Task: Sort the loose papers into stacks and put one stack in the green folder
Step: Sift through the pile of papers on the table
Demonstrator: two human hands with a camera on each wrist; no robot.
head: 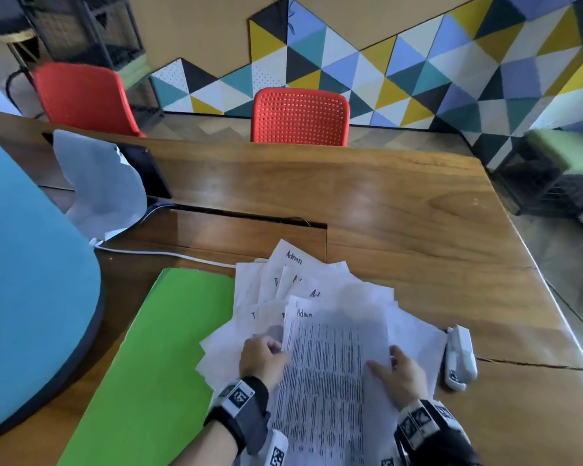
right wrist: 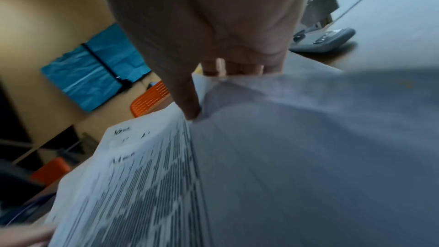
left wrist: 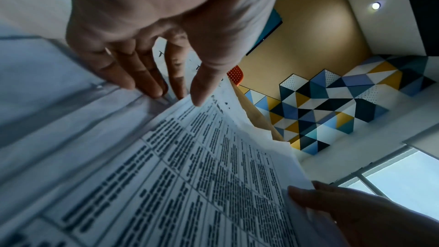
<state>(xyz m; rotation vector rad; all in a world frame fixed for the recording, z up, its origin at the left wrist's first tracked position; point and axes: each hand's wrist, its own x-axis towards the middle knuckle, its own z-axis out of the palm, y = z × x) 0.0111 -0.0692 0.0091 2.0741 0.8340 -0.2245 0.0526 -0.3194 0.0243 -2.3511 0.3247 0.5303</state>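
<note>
A green folder (head: 155, 364) lies shut on the wooden table (head: 384, 203), left of a fanned heap of loose papers (head: 303, 280) with handwritten headings such as "Admin". A printed sheet headed "Admin" (head: 327, 364) is lifted over the heap. My left hand (head: 276, 348) pinches its left edge, thumb on top (left wrist: 202, 89) and fingers (left wrist: 142, 78) underneath. My right hand (head: 384, 361) pinches its right edge, with the thumb (right wrist: 190, 108) on the print and the fingers curled behind the paper. The right hand (left wrist: 332, 204) also shows in the left wrist view.
A white stapler (head: 460, 356) lies just right of the papers, also seen as the stapler (right wrist: 320, 31). A blue rounded panel (head: 31, 280) stands at the left. A white cable (head: 165, 253) runs behind the folder. Two red chairs (head: 300, 117) stand beyond the far edge.
</note>
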